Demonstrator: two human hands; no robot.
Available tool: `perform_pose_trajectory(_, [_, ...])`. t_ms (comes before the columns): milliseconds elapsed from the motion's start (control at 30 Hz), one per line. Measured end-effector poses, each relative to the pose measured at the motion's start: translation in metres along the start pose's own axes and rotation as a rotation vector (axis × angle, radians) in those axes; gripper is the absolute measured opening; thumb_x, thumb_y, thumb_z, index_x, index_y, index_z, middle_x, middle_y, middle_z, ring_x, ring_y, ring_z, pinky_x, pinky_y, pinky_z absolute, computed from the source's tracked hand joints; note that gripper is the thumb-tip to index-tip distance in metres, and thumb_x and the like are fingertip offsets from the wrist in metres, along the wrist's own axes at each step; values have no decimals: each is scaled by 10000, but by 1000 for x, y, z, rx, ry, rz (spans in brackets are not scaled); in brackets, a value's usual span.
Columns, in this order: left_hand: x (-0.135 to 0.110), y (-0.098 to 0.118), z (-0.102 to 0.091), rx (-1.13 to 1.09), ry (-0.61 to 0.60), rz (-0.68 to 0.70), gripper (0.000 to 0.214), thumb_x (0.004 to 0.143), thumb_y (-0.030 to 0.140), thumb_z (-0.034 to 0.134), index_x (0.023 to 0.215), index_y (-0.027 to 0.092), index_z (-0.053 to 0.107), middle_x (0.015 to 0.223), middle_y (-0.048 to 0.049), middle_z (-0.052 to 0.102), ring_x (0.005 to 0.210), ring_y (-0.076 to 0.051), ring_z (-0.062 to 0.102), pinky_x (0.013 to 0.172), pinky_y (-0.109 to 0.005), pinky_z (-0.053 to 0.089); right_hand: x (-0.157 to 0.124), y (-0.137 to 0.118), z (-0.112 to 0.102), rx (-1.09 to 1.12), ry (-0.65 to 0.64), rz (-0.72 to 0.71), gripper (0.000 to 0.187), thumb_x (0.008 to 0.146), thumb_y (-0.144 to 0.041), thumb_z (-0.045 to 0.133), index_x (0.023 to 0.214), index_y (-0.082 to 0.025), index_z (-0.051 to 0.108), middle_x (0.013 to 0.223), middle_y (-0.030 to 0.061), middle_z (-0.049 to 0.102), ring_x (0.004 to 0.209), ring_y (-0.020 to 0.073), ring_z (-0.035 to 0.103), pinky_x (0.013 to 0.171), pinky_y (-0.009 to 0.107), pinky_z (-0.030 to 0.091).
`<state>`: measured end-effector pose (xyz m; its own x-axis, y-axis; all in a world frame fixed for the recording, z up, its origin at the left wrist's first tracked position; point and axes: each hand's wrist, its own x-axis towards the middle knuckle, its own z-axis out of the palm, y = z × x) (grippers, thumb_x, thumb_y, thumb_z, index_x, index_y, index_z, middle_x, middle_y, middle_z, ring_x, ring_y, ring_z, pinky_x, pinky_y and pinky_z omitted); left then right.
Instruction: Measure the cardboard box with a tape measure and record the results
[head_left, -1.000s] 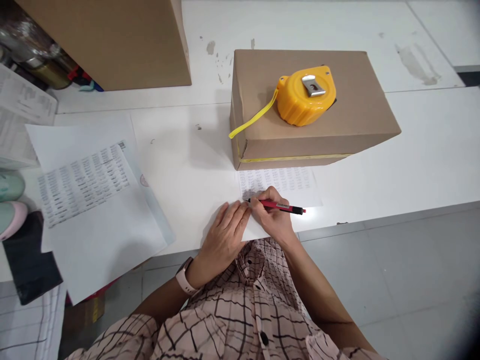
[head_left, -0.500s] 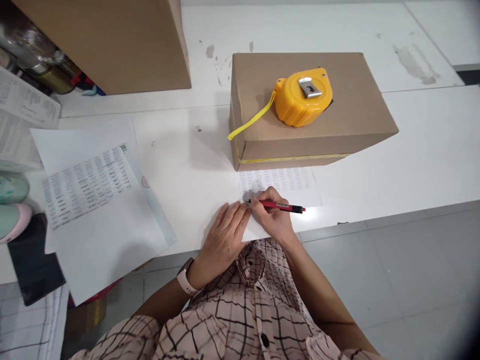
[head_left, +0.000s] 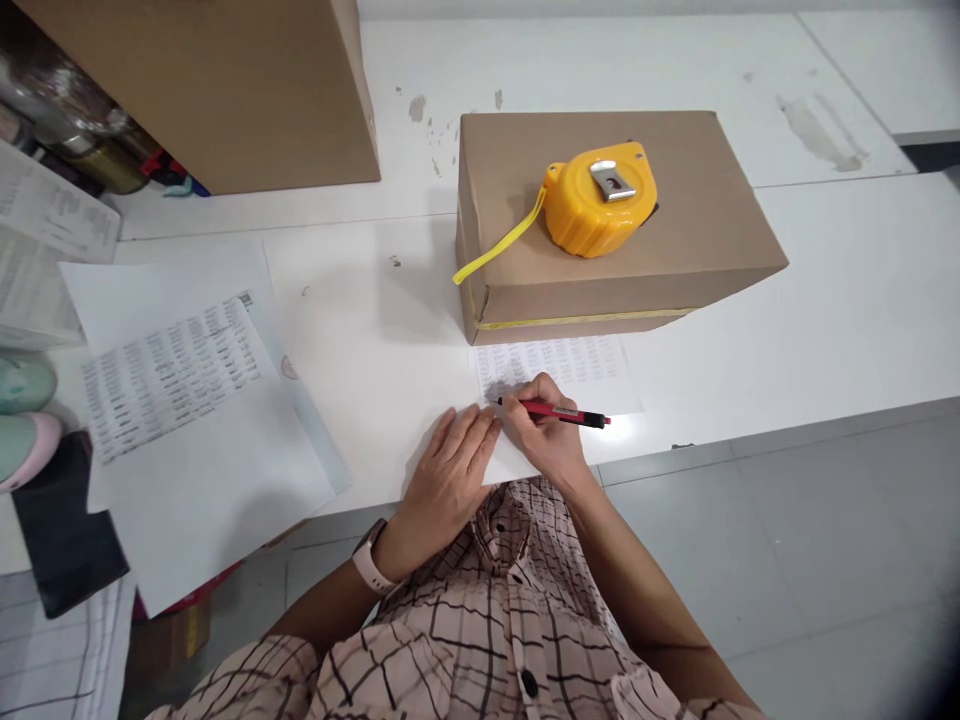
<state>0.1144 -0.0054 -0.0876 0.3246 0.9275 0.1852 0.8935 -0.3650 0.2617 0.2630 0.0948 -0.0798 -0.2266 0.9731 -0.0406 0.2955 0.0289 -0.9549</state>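
My right hand (head_left: 546, 428) grips a red and black pen (head_left: 562, 411), its tip at the lower left part of a printed sheet (head_left: 592, 365). Flat on the table edge beside it lies my left hand (head_left: 454, 465), fingers stretched out and close to the sheet's left corner. Just beyond the sheet, and over part of its top, stands a closed cardboard box (head_left: 697, 220). A yellow tape measure (head_left: 600, 200) rests on the box, with its yellow strap hanging toward the left edge. A yellow band runs along the box's front side.
More papers (head_left: 210, 470) lie on the white table (head_left: 360, 330) at the left, over a black flat item (head_left: 71, 530). A larger cardboard box (head_left: 247, 90) stands at the back left, near jars (head_left: 112, 160). Grey floor tiles show beyond the table's front edge.
The view has shifted very slightly. Both hands, the pen, the box and the tape measure hold nearly the same positions.
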Motion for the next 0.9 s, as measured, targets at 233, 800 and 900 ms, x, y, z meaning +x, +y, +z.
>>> perform_pose_trajectory(233, [1,0,-1,0,-6,-2,688,1066,522,259,1568,53,295,1532,-180,509,1463,-324,404,1245,-510,253,0,-3,0,28,-16,1,257,844,-234,642,696,-242,432,586,-73,433,550,104,376,541,270,329])
perform_pose_trajectory(800, [0,0,0,-5,4,0,683,1068,527,239,1558,57,308,1526,-179,516,1463,-322,404,1243,-516,267,0,-3,-1,-7,4,0,259,849,-248,638,693,-242,432,589,-66,463,559,111,404,544,272,350])
perform_pose_trajectory(900, [0,0,0,3,1,-2,675,1068,518,260,1551,50,320,1529,-178,513,1466,-325,399,1246,-514,260,0,-4,-1,-5,6,-9,266,848,-255,642,683,-242,433,575,-69,443,547,109,397,532,269,342])
